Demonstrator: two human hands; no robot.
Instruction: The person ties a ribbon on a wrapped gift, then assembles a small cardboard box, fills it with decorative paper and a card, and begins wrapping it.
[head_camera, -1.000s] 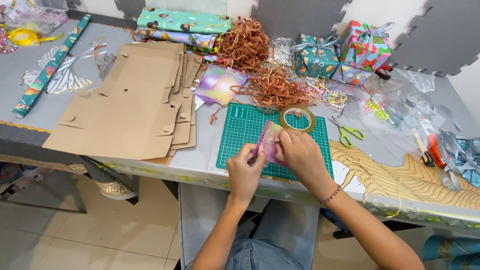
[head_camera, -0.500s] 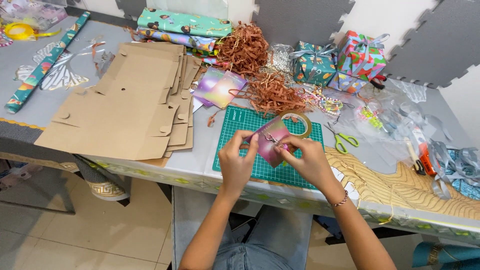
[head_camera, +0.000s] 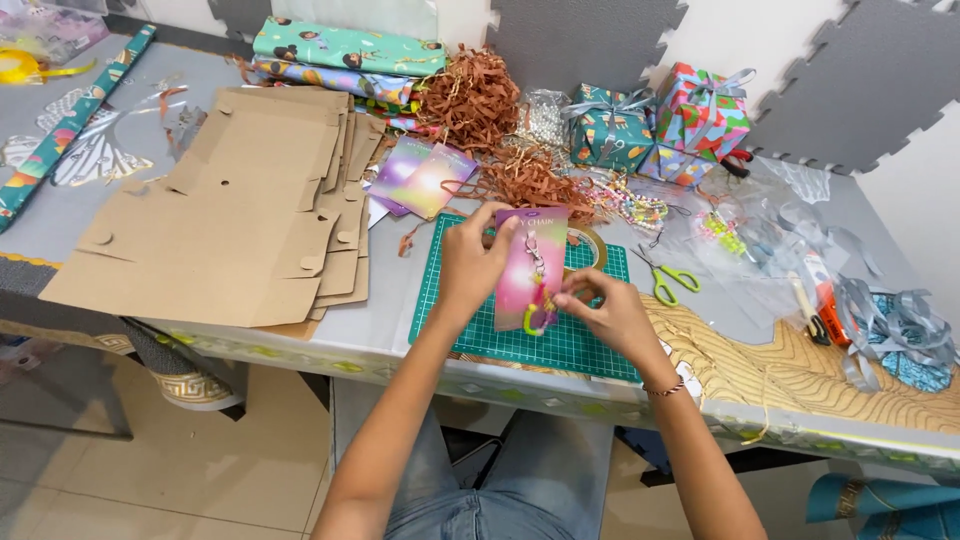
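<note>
Pink backing card (head_camera: 528, 262) pinched upright by left hand (head_camera: 467, 262), right hand (head_camera: 607, 308) fingers closed on beaded keychain (head_camera: 539, 312) at near edge; best kept steady over green cutting mat (head_camera: 470, 320).

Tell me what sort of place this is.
Probably a gift-wrapping or craft packing station: flat cardboard box blanks piled on the table, wrapped gift boxes with ribbons at the back, and a green cutting mat with scissors beside it.
</note>
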